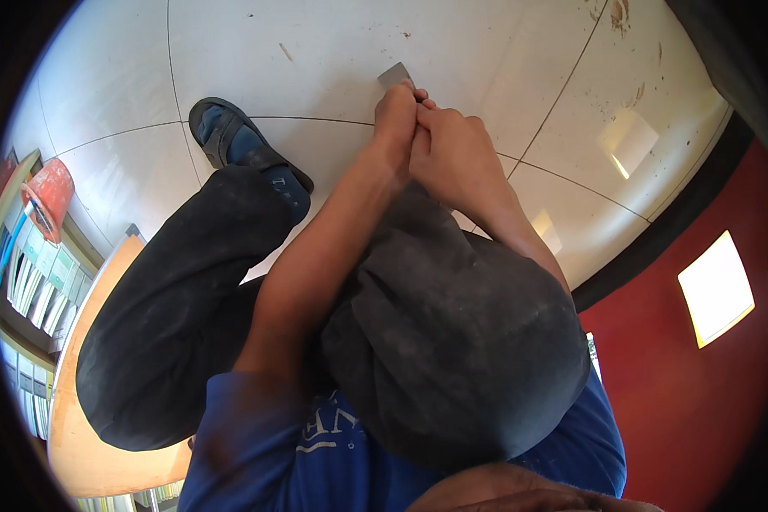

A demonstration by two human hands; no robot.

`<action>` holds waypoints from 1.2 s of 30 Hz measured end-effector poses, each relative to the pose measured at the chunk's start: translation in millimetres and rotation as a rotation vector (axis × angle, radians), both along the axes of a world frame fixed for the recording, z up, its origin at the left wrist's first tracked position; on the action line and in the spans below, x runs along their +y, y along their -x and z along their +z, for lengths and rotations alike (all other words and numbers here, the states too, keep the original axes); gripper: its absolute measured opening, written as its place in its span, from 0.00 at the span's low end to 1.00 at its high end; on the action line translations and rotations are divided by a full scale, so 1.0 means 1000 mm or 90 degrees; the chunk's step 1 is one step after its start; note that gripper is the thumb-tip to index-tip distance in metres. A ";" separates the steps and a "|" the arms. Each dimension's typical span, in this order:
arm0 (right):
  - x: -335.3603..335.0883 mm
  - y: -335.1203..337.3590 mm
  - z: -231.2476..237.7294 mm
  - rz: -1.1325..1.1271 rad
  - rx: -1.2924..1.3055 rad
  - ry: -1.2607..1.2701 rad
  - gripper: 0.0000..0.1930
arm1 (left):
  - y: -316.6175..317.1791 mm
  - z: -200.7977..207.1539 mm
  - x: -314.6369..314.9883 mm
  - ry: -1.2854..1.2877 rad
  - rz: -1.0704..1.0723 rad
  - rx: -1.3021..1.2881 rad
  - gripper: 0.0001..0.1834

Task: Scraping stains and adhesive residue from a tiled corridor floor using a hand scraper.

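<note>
My left hand [395,121] and my right hand [454,152] are pressed together in front of my knee, low over the tiled floor. A flat grey scraper blade [392,76] juts out past the fingers of my left hand, its edge at the floor tile. Both hands are closed around the scraper, the right behind and beside the left. Most of the handle is hidden in the grip.
White floor tiles [333,51] carry brown smears [620,17] at the far right. My sandalled foot [239,141] stands to the left. Further left are a reddish bucket [51,198], shelves of papers [47,282] and a wooden tabletop [81,410]. A red wall [648,358] rises at right.
</note>
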State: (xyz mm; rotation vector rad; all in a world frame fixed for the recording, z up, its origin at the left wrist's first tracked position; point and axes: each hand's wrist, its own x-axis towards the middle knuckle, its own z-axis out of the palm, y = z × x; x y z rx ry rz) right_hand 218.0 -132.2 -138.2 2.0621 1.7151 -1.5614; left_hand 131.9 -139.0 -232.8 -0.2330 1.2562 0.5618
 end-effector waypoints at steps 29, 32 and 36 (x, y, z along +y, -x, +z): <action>0.025 -0.003 0.003 -0.036 -0.024 -0.037 0.13 | -0.003 -0.009 0.041 -0.012 -0.006 -0.042 0.11; 0.008 -0.004 0.000 -0.037 -0.009 -0.037 0.13 | -0.004 -0.002 0.014 -0.062 -0.099 -0.027 0.11; 0.007 -0.003 -0.004 -0.049 0.004 -0.023 0.13 | -0.011 0.003 0.009 -0.011 -0.070 0.064 0.11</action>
